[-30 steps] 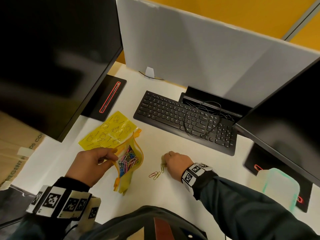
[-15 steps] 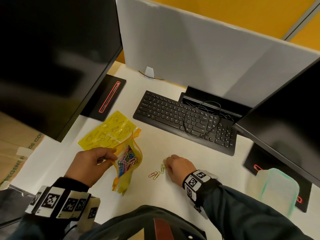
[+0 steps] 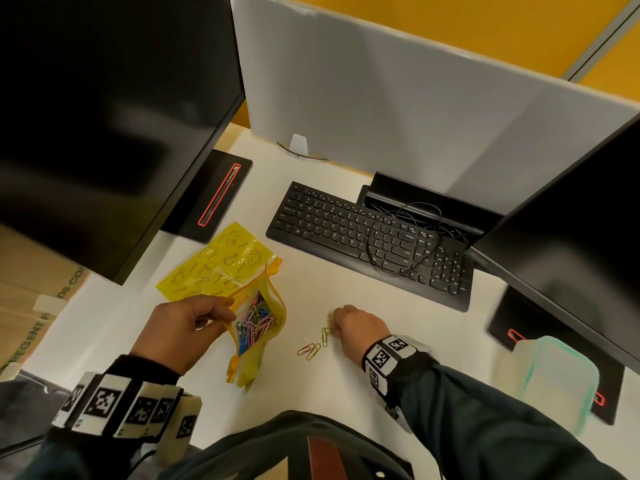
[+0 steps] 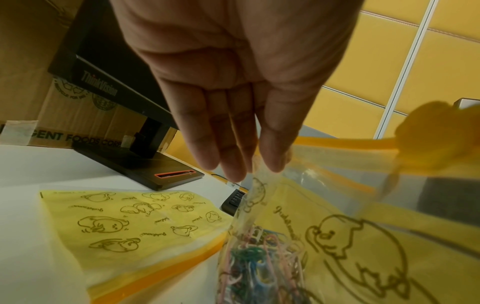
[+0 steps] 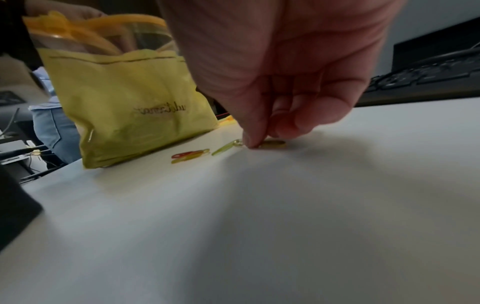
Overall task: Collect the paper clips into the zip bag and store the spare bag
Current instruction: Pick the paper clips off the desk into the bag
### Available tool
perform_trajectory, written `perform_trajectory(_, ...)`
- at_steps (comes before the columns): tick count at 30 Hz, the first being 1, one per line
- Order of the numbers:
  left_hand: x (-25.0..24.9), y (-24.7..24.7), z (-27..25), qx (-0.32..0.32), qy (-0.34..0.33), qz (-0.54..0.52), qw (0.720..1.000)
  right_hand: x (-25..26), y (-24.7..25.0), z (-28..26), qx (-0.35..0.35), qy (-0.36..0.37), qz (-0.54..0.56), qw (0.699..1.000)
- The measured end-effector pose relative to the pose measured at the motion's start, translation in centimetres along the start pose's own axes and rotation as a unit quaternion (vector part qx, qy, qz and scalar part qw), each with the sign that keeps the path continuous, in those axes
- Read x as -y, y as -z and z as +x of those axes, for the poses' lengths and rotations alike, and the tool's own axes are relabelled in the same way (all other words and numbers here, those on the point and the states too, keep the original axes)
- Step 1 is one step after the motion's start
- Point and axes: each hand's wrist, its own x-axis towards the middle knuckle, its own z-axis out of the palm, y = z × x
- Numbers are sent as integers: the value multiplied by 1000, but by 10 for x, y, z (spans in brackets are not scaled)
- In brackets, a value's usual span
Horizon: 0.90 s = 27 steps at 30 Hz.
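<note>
White worktop (image 3: 346,393) underneath. Spare bag (image 3: 214,265) lies flat near the monitor base. Left hand (image 3: 180,327) pinches the zip bag (image 3: 256,327) at its open rim, clips heaped inside. Right hand (image 3: 356,329), fingers (image 5: 255,135) curled down, pinching a green paper clip (image 5: 272,143) on the worktop; loose clips (image 3: 311,349) beside it.

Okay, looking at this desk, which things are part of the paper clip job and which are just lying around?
Job: open zip bag held by left hand; loose paper clips at right hand; spare bag lying flat.

Lying about: keyboard, monitors, plastic container, cardboard box.
</note>
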Motion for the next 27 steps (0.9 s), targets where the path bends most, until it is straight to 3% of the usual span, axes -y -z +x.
perform_trajectory(8, 3, 2, -1, -6, 6, -1, 1000, 0, 2, -2, -29, -18, 36, 999)
perform_trajectory(27, 2, -2, 2, -4, -7, 4, 1000, 18, 4, 0, 0, -36, -15, 999)
